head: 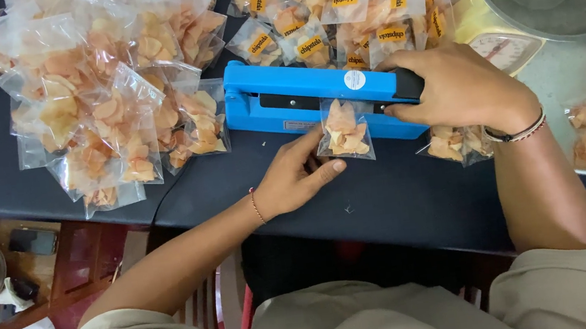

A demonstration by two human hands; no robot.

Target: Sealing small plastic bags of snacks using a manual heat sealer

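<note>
hands: right (456,89) presses blue sealer (300,98), left (291,179) steadies chip bag (345,131).

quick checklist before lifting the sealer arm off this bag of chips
1. Small chip bag has its top edge under the arm of the blue heat sealer: ok.
2. Right hand presses the black handle end: ok.
3. Left hand steadies the bag, fingers outside the arm: ok.
4. Seal formed: cannot tell.
5. Bag lies straight: ok.
6. Space on the dark table for the bag: ok.
</note>
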